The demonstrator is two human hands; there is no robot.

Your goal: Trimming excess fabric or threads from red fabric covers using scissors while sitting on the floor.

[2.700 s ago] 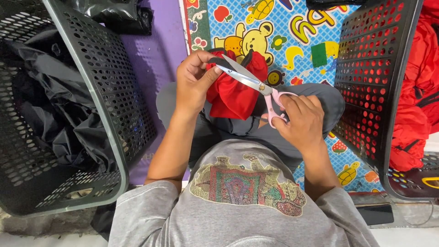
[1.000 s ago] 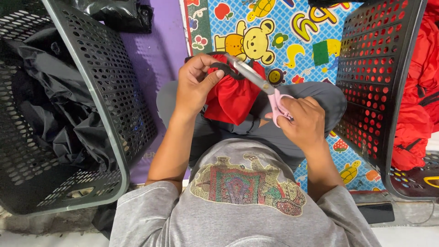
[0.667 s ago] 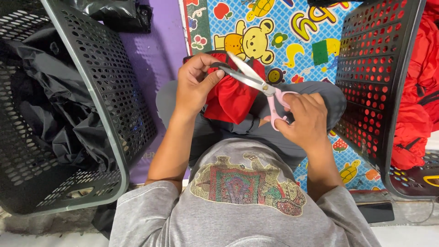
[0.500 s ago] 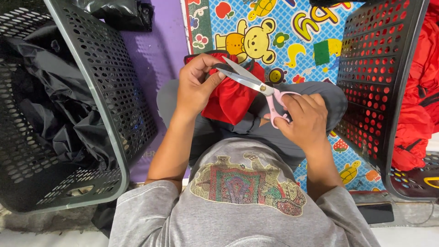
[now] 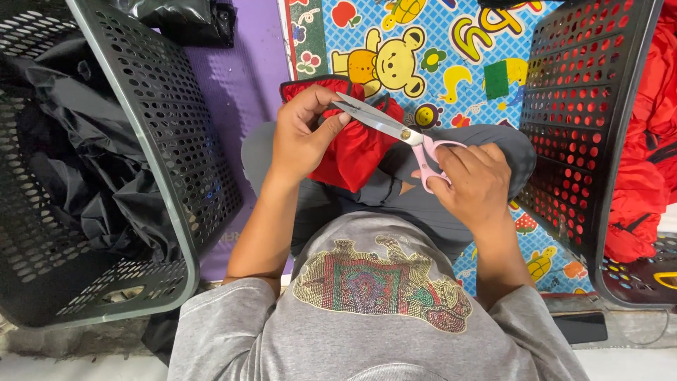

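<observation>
Looking down from the head view, you have your left hand (image 5: 300, 137) pinched closed on the upper edge of the red fabric piece (image 5: 352, 144), thumb and fingertips gathering a fold right under the blades. Your right hand (image 5: 472, 180) is curled shut through the pink handles of the scissors (image 5: 395, 130), whose blades stand slightly parted just past your left thumb. The cloth looks light, thin and limp, likely a little slick, so it should sag wherever your fingers leave it loose; hold it taut close beside the cut. A black basket (image 5: 151, 152) of dark cloth sits outside your left hand, another basket (image 5: 575, 127) of red cloth beyond your right.
</observation>
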